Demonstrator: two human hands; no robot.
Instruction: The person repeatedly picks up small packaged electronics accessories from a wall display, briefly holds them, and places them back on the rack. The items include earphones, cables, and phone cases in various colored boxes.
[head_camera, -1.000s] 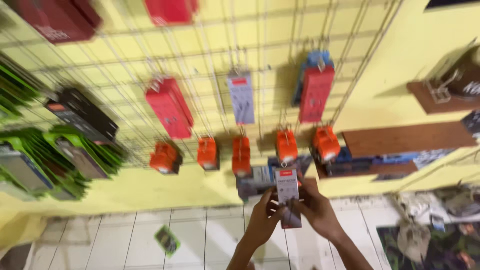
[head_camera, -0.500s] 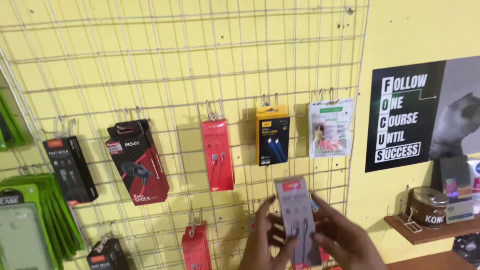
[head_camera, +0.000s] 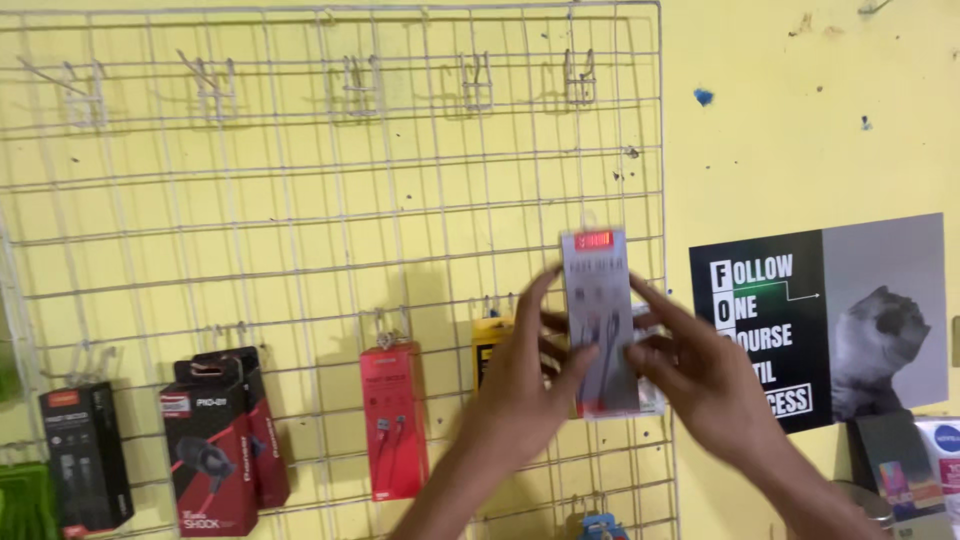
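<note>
I hold a slim grey packaged cable box (head_camera: 600, 320) with a red label at its top, upright in front of the white wire grid (head_camera: 330, 210) on the yellow wall. My left hand (head_camera: 520, 385) grips its left edge and my right hand (head_camera: 700, 385) grips its right edge. The box sits over the grid's right side, hiding most of a yellow-and-black package (head_camera: 490, 345) and a white package behind it. A row of bare hooks (head_camera: 470, 85) runs along the grid's top.
A red package (head_camera: 393, 420) hangs left of my hands. Further left hang red-and-black packages (head_camera: 215, 440) and a black package (head_camera: 85, 460). A black-and-grey poster (head_camera: 820, 320) is on the wall at right, above small boxes (head_camera: 905, 465).
The view tilted up from the lower rows and floor to the grid's upper part. My hands raised the grey box higher, up to the right side of the grid.
</note>
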